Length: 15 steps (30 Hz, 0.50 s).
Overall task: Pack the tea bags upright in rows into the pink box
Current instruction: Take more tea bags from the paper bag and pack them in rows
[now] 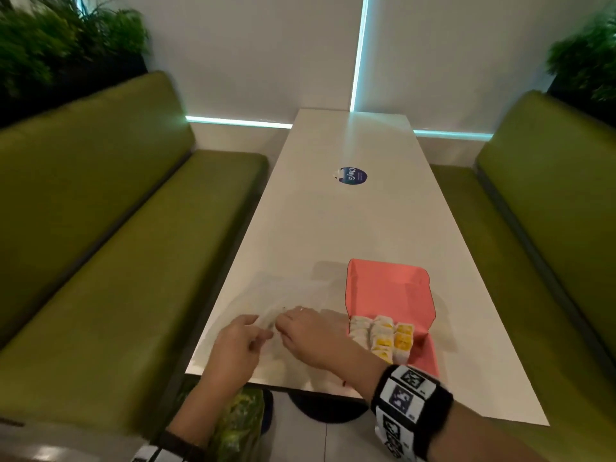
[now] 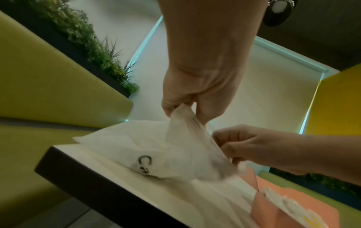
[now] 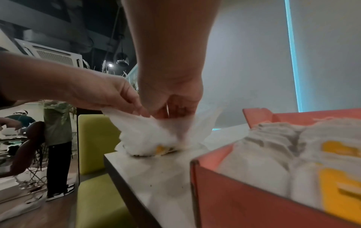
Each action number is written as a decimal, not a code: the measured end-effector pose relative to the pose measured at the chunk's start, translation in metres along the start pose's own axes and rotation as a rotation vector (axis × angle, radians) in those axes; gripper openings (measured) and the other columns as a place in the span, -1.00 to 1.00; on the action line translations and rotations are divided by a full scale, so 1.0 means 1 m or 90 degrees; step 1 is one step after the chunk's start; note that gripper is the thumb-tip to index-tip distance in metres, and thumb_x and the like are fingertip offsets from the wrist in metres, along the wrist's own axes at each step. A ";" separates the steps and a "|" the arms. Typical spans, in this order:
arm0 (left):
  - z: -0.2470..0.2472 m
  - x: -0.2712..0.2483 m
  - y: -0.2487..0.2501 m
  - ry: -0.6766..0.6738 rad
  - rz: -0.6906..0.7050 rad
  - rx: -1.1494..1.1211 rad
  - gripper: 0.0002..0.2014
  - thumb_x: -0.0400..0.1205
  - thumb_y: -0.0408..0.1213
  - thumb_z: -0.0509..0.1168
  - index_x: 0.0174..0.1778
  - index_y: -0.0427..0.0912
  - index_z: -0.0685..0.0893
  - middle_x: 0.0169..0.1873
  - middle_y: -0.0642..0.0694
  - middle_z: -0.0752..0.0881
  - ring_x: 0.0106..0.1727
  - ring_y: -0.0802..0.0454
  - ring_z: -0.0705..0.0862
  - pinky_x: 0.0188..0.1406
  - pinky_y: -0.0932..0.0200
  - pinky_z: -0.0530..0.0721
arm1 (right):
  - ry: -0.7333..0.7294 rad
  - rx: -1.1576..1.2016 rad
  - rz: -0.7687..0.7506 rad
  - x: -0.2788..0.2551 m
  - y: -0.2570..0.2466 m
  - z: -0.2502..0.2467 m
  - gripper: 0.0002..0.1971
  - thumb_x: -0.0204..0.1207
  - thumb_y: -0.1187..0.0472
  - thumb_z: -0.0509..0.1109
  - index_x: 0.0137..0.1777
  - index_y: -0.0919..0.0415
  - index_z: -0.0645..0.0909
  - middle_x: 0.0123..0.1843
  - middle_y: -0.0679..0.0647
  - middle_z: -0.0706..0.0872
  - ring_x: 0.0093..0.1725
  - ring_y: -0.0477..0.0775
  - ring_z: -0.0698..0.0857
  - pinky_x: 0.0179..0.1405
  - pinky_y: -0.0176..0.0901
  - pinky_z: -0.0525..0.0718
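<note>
The pink box [image 1: 390,288] lies open on the white table [image 1: 333,228], at the near right. Several white and yellow tea bags [image 1: 383,335] stand upright in three rows in its near part. Left of the box lies a thin white plastic bag [image 1: 286,291]. My left hand [image 1: 263,333] and right hand [image 1: 281,323] each pinch its mouth. The left wrist view shows my left hand [image 2: 182,111] lifting one edge of the plastic bag [image 2: 175,148]. In the right wrist view a yellow tea bag [image 3: 162,148] shows through the bag under my right hand [image 3: 166,112].
Green benches [image 1: 116,245] run along both sides of the table. A round blue sticker [image 1: 353,176] sits mid-table. The near table edge [image 1: 266,385] is just below my hands. Plants [image 1: 50,45] stand behind the benches. A person [image 3: 58,138] stands far off.
</note>
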<state>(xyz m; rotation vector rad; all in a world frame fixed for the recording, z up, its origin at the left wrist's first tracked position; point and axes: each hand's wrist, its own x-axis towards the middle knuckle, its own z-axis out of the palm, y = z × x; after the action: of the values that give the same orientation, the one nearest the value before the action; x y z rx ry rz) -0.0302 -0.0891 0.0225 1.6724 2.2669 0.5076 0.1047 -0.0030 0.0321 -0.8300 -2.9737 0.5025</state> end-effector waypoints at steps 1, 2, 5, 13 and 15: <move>-0.002 -0.002 -0.003 0.042 -0.025 -0.006 -0.71 0.44 -0.62 0.39 -0.09 -0.16 0.84 0.16 -0.20 0.67 0.05 -0.18 0.68 -0.03 0.19 0.59 | -0.029 -0.027 0.025 0.002 0.000 0.002 -0.75 0.60 0.33 0.14 0.18 0.37 0.57 0.12 0.30 0.65 0.12 0.32 0.62 -0.05 0.02 0.49; -0.005 -0.006 -0.004 0.061 -0.048 0.033 -0.65 0.29 -0.72 0.42 -0.22 -0.19 0.85 0.05 -0.23 0.67 -0.13 -0.20 0.67 -0.23 0.08 0.61 | -0.080 -0.051 0.070 0.003 0.000 0.004 -0.74 0.61 0.37 0.15 0.22 0.37 0.55 0.18 0.29 0.63 0.17 0.32 0.62 -0.02 0.03 0.51; -0.008 -0.015 0.005 0.111 -0.153 0.134 -0.70 0.33 -0.57 0.42 -0.09 -0.16 0.71 0.23 -0.21 0.45 -0.16 -0.07 0.50 -0.28 0.02 0.49 | -0.140 -0.065 0.159 0.008 -0.006 0.004 -0.70 0.56 0.47 0.19 0.28 0.41 0.51 0.25 0.33 0.60 0.25 0.32 0.60 0.14 0.05 0.55; 0.006 -0.005 -0.002 -0.097 -0.167 -0.018 -0.29 0.42 -0.57 0.30 0.44 -0.04 0.21 0.59 -0.08 -0.42 -0.38 0.07 0.56 -0.61 0.36 0.37 | -0.137 0.010 0.202 0.031 -0.020 0.013 -0.64 0.58 0.38 0.25 0.37 0.38 0.46 0.31 0.32 0.59 0.27 0.28 0.60 0.23 0.01 0.54; 0.004 -0.004 -0.003 -0.120 -0.118 -0.022 -0.26 0.41 -0.61 0.27 0.47 -0.06 0.20 0.61 -0.02 -0.38 -0.31 0.06 0.62 -0.61 0.35 0.41 | -0.102 0.072 0.161 0.040 -0.024 0.017 -0.53 0.57 0.28 0.27 0.48 0.27 0.35 0.36 0.28 0.56 0.31 0.28 0.57 0.27 0.03 0.55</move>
<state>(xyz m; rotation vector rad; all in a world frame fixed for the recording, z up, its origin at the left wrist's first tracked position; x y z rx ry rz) -0.0295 -0.0932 0.0179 1.4110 2.2321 0.3305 0.0563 -0.0075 0.0205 -1.2157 -2.9589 0.7717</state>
